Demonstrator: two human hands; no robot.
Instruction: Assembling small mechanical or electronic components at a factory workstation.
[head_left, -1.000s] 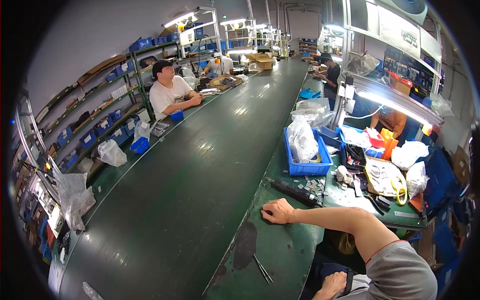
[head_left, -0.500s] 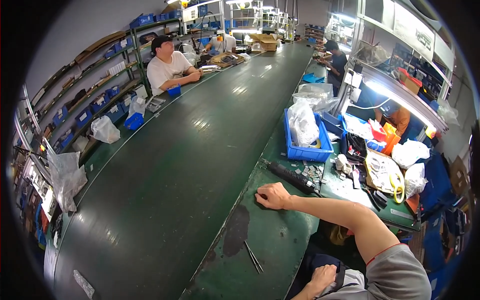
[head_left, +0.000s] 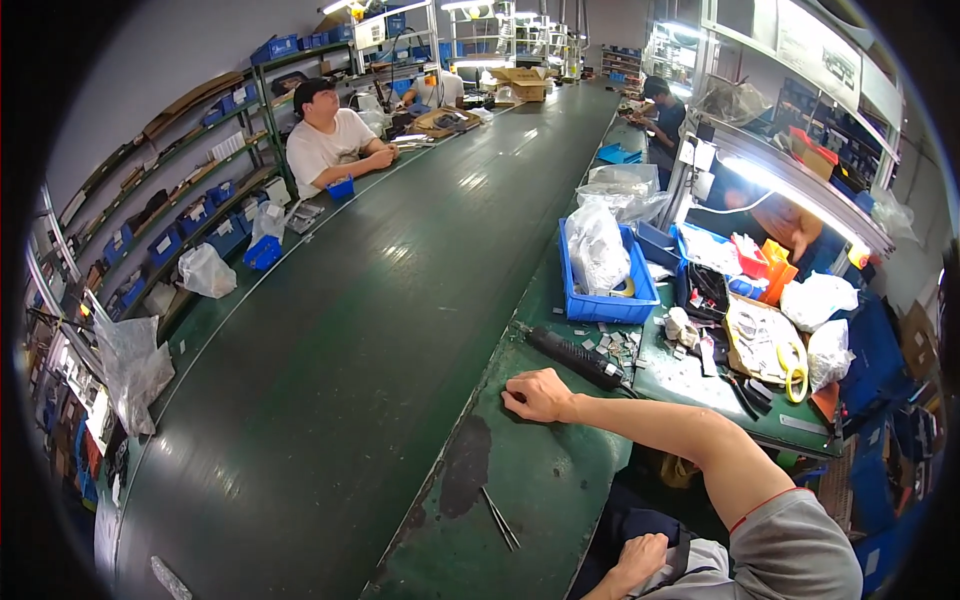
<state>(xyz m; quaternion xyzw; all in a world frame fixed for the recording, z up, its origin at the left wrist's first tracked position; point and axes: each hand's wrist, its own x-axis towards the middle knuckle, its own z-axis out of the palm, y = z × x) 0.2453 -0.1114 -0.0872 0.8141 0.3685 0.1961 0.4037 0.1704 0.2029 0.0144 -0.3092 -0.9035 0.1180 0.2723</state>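
My right hand point(head_left: 538, 396) rests on the green bench top point(head_left: 560, 480), fingers curled in, with nothing visible in it. Its bare forearm reaches across from a grey sleeve. Just beyond it lies a black power screwdriver point(head_left: 572, 355), its tip toward the belt and its cord end running past my forearm. Low in my lap, my left hand point(head_left: 642, 558) is curled closed against dark cloth; its palm side is hidden. A pair of metal tweezers point(head_left: 501, 519) lies on the bench nearer me, beside a dark stain point(head_left: 467, 466). Neither hand touches the tools.
Small metal pieces point(head_left: 618, 345) lie scattered below a blue bin point(head_left: 610, 303) holding plastic bags. Yellow-handled scissors point(head_left: 796, 385) and pliers point(head_left: 742, 396) sit farther right under a bright lamp point(head_left: 795, 195). A long green belt point(head_left: 330, 400) runs leftward of the bench; a co-worker point(head_left: 335, 140) sits across it.
The whole view has shifted slightly left. My hands keep their poses, and the tools stay put. Behind the lamp, a person in orange has shifted posture.
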